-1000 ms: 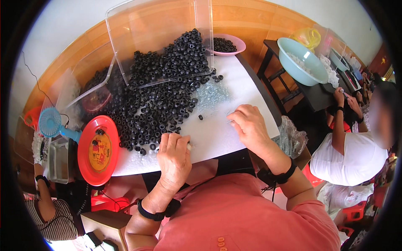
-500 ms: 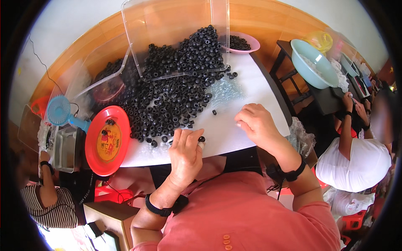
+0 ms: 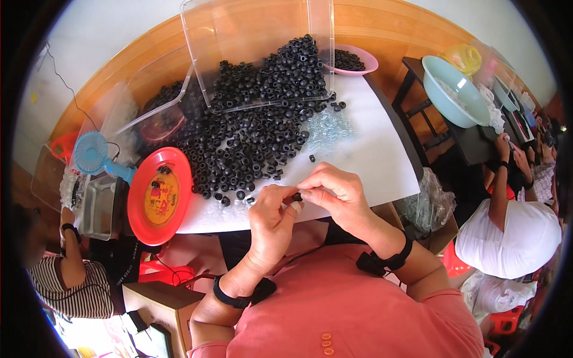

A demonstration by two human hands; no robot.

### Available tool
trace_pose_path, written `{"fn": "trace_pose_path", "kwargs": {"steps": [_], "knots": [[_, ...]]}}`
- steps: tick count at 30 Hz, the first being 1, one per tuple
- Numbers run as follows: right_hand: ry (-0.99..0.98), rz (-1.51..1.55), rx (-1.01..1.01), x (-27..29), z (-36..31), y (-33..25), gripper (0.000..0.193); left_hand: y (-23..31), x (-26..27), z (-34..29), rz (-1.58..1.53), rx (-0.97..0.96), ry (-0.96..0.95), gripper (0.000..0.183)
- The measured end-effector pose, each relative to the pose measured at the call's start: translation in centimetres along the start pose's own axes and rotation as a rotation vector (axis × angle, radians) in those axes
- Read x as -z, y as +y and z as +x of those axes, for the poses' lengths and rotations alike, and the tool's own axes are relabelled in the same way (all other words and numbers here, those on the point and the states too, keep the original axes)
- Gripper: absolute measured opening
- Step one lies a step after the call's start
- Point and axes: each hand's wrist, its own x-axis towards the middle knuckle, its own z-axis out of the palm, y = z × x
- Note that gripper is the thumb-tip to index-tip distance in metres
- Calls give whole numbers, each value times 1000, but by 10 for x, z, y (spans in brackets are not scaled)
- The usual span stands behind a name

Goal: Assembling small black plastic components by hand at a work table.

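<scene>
My left hand (image 3: pixel 270 224) pinches a small black hollow plastic piece (image 3: pixel 296 196) between thumb and fingers, above the table's near edge. From the right, my right hand (image 3: pixel 337 194) meets it, thumb and forefinger pressed together at the piece. Whether the right fingers hold something tiny of their own is hidden. Beyond my hands spreads a big heap of the same black pieces (image 3: pixel 250 149), spilling from a tipped clear plastic tub (image 3: pixel 200 65). To the right of the heap lies a patch of small clear bluish bits (image 3: pixel 329 128). One black piece (image 3: pixel 311 158) lies alone on the white tabletop (image 3: pixel 376 155).
A red oval tray (image 3: pixel 138 206) with a few black pieces stands at the left, by a blue handheld fan (image 3: pixel 91 153) and a metal pan (image 3: pixel 98 206). A pink bowl (image 3: pixel 370 62) of dark pieces sits far right. Co-workers (image 3: pixel 507 238) sit on both sides.
My right hand has moved left and toward me, from over the white tabletop to my left hand. Both hands now meet at the black piece.
</scene>
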Motion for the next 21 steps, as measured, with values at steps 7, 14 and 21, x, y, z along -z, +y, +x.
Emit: {"fn": "trace_pose_path", "kwargs": {"steps": [7, 14, 21], "knots": [[45, 65, 12, -14, 2, 1, 12, 2, 8, 3, -576, 385, -46, 21], [47, 36, 37, -14, 7, 1, 12, 2, 12, 4, -506, 364, -81, 20], [-1, -506, 365, -17, -7, -5, 27, -8, 14, 0, -780, 507, -68, 15]]}}
